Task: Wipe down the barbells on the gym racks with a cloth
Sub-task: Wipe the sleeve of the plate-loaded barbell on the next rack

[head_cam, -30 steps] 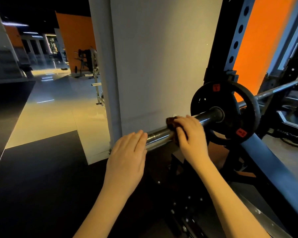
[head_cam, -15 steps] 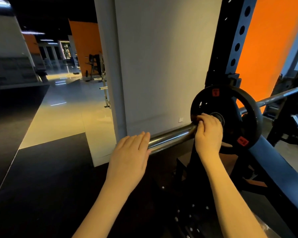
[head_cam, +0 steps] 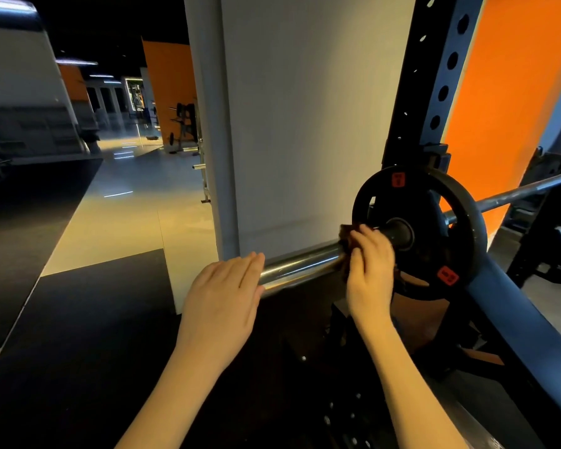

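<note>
Gripping a dark cloth (head_cam: 346,233) around the barbell sleeve (head_cam: 302,265), the right hand (head_cam: 370,270) sits just beside the weight plate (head_cam: 460,228); the left hand (head_cam: 224,296) rests flat-fingered on the sleeve's end; a hasty stroke could jam knuckles against the plate

bare left hand (head_cam: 222,293) and bare right hand (head_cam: 370,270) on slender, bare forearms

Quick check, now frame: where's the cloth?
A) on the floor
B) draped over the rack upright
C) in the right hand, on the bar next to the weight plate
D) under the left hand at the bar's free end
C: the right hand grips the dark cloth around the bar just short of the weight plate; the left hand rests flat on the bar's end, holding nothing.
</note>
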A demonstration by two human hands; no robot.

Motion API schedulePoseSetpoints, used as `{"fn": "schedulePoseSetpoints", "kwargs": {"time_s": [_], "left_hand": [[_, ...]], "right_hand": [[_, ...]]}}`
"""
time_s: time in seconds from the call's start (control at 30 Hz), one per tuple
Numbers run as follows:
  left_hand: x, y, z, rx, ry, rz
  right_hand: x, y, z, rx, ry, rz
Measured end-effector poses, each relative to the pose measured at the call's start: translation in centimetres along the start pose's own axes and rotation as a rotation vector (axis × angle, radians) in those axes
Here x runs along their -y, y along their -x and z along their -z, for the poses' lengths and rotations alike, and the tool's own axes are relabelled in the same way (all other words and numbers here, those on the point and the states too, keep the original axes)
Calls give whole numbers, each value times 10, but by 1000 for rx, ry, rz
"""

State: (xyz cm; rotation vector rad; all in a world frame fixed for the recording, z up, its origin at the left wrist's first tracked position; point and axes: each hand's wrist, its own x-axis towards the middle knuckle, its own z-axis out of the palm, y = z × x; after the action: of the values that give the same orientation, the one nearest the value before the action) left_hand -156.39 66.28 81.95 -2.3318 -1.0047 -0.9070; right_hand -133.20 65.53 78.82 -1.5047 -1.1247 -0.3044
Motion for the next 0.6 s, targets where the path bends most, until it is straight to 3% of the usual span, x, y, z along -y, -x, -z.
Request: {"fn": "schedulePoseSetpoints", "kwargs": {"time_s": [0.1, 0.2, 0.27, 0.43, 0.6], "left_hand": [[0, 0, 0, -7, 0, -9], [0, 1, -1, -9, 0, -9], [0, 2, -1, -12, -2, -6], [0, 0, -1, -12, 23, -14], [2, 3, -2, -16, 34, -24]], "right_hand": [[-17, -5, 16, 96, 25, 113], [-26, -33, 19, 3, 72, -87], [-6, -27, 6, -51, 67, -105], [12, 4, 5, 144, 18, 239], [21, -13, -1, -16, 64, 6]]}}
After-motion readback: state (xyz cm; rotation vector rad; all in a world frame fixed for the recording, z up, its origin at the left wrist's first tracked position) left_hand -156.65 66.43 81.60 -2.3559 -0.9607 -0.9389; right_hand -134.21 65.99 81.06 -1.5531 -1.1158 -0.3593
